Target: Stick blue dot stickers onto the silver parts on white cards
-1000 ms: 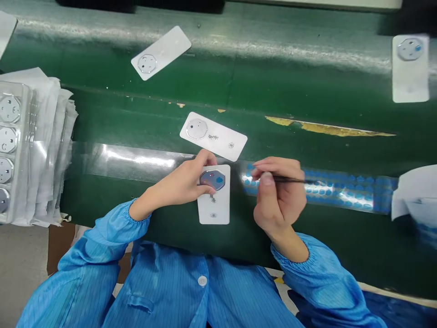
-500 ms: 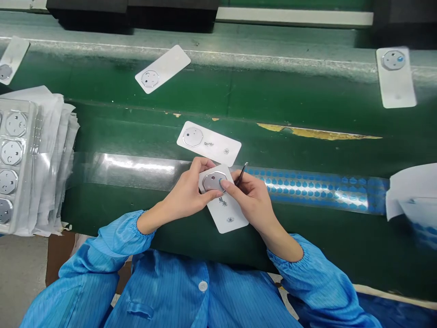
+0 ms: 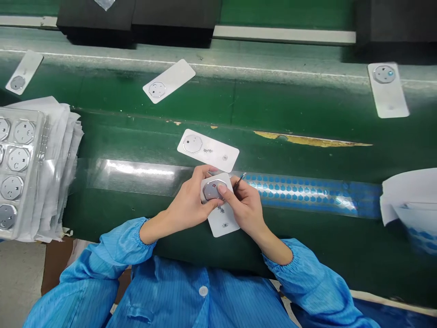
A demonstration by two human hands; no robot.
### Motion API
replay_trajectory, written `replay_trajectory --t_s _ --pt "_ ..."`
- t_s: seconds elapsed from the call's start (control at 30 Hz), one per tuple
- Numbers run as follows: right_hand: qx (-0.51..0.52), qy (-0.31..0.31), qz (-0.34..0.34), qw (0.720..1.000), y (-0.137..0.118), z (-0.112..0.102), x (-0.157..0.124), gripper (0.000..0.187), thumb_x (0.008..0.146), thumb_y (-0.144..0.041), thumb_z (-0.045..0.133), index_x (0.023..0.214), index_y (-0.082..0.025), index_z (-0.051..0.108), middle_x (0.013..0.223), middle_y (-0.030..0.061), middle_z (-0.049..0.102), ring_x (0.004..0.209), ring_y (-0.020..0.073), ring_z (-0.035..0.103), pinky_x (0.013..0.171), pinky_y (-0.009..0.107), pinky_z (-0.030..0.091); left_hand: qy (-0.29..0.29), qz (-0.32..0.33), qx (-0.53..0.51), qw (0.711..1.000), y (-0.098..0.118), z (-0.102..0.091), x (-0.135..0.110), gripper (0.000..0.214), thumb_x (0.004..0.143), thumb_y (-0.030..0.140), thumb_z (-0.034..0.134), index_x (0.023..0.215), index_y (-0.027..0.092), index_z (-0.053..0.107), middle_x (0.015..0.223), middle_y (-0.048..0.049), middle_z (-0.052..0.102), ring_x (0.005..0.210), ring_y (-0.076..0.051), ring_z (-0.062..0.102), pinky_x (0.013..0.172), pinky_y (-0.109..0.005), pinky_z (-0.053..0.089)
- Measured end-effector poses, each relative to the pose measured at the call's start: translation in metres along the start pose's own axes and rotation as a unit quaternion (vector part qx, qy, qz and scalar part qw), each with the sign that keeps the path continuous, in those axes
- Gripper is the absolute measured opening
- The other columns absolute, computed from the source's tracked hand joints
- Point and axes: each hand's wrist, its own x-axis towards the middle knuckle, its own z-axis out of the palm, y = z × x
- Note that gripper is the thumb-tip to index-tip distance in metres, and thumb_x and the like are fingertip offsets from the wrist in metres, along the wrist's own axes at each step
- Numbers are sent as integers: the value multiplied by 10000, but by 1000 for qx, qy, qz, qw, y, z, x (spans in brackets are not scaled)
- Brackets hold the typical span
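Observation:
My left hand grips a white rectangular panel by its upper left edge, with the thumb over the front. A silver-grey octagonal plate with small holes is set in the panel's upper end; dark printed marks show below it. The thumb of my right hand presses on the right side of that plate. Dark tweezers are held in the curled fingers of the same hand, tip pointing up and away. Just beyond my hands lies another white panel with a similar plate.
A clear strip of blue stickers lies right of my hands. Clear trays of octagonal plates are stacked at the left with white sheets. Further white panels lie farther back, before black boxes. The green surface has a chipped patch.
The view has shifted, so the bench appears lower in the picture. My hands stay on the panel, the right thumb still against the plate. The panel looks slightly more upright in my hands.

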Motion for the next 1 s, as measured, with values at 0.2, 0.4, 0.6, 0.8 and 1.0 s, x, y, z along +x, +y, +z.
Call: replay_trajectory --t_s 0.2,0.4,0.6,0.8,1.0 --pt "52 -57 -38 996 -2 4 -5 232 1012 -464 703 1125 -262 710 923 32 722 763 185 677 621 279 570 51 -85 -236 967 -5 -9 9 516 807 370 885 1217 214 613 1027 -42 724 890 -187 706 747 -277 573" --pt "-17 -49 -74 996 11 12 -10 184 1055 -386 642 1185 -260 674 907 44 697 794 215 683 639 321 579 89 -104 -320 937 -10 5 8 380 845 388 855 1114 192 672 1020 -60 782 914 -206 751 840 -318 604" --pt "-91 -83 -130 984 14 16 -13 242 1075 -290 580 1309 -232 594 1046 81 717 821 214 690 683 337 566 174 -92 -331 923 -7 10 7 386 812 406 882 1047 187 667 956 -71 801 880 -234 776 789 -338 628" --pt "-79 -101 -113 985 8 31 -18 182 1081 -348 567 952 -223 602 781 14 652 633 157 595 605 296 478 347 -57 -372 859 -3 -13 21 450 715 351 928 1042 200 658 994 -41 796 726 -158 717 650 -262 589" --pt "-76 2 -78 994 4 22 7 401 1018 -594 606 886 -217 634 691 10 660 635 171 617 604 293 494 225 5 -339 913 -22 -30 26 529 854 466 840 1252 218 594 1136 -74 754 927 -186 722 804 -297 591"
